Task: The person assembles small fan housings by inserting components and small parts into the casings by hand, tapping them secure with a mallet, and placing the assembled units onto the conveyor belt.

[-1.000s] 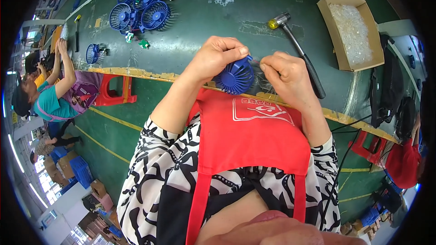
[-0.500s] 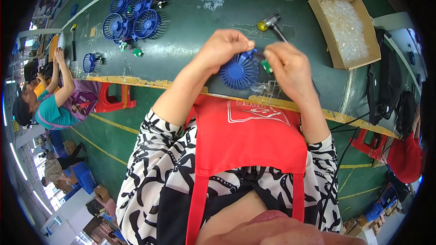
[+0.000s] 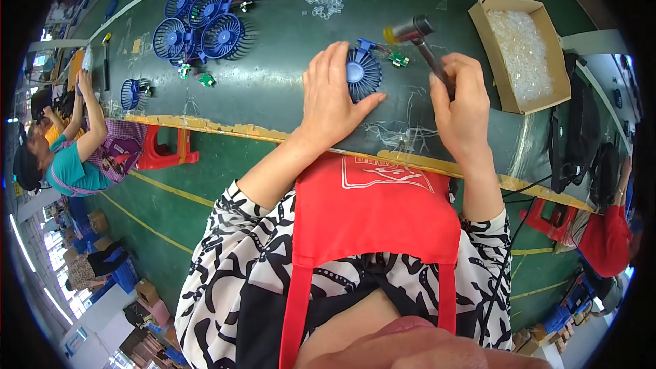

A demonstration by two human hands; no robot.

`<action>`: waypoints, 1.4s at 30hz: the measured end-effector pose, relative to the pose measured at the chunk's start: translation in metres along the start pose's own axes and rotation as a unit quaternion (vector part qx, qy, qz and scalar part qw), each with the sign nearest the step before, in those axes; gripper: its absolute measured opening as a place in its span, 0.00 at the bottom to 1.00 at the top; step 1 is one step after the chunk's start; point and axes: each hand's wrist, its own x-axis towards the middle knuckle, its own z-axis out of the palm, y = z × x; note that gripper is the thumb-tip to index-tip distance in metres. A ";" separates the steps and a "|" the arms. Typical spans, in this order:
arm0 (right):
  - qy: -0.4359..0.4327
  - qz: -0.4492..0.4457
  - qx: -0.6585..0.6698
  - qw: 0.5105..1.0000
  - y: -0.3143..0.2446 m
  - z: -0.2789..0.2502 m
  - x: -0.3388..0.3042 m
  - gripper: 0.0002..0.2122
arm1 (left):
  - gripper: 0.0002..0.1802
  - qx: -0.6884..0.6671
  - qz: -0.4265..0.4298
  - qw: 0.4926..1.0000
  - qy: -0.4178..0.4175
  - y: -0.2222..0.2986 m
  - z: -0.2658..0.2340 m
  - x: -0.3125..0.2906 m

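My left hand (image 3: 330, 98) rests on a round blue fan cage (image 3: 367, 76) on the table. Its fingers lie along the cage's left side and the thumb curves round the near edge, steadying it. The cage's slotted ribs and pale blue centre show to the right of the fingers. A small green circuit board (image 3: 399, 59), joined by thin wires to the cage's blue stem, lies to the right. My right hand (image 3: 465, 106) is closed round the handle of a small mallet (image 3: 413, 29). The mallet's head, with a yellow face, is above and beyond the board.
Several blue fan cages (image 3: 220, 36) with circuit boards sit at the far left. Small clear plastic pieces (image 3: 325, 0) are piled at the back middle. A cardboard box (image 3: 500, 72) of clear pieces stands at right. A yellow-taped table edge (image 3: 260, 132) runs before me; other people work at both sides.
My right hand has let go of the circuit board and picked up the mallet from the table. My left hand has shifted from the cage's stem to its left side.
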 end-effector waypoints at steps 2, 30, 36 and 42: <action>-0.037 0.011 0.004 0.999 -0.011 0.004 0.004 0.09 | 0.56 -0.043 -0.036 0.998 0.006 -0.002 0.003 0.001; -0.007 -0.012 -0.053 0.999 0.017 0.029 0.010 0.08 | 0.58 -0.187 -0.003 0.982 0.029 -0.006 -0.002 -0.004; -0.069 0.109 0.151 0.980 0.001 0.046 0.012 0.11 | 0.59 -0.262 0.009 0.965 0.019 -0.009 -0.004 -0.006; -0.150 0.235 0.276 0.920 0.000 0.054 0.006 0.10 | 0.59 -0.229 0.019 0.972 0.036 -0.011 -0.004 -0.007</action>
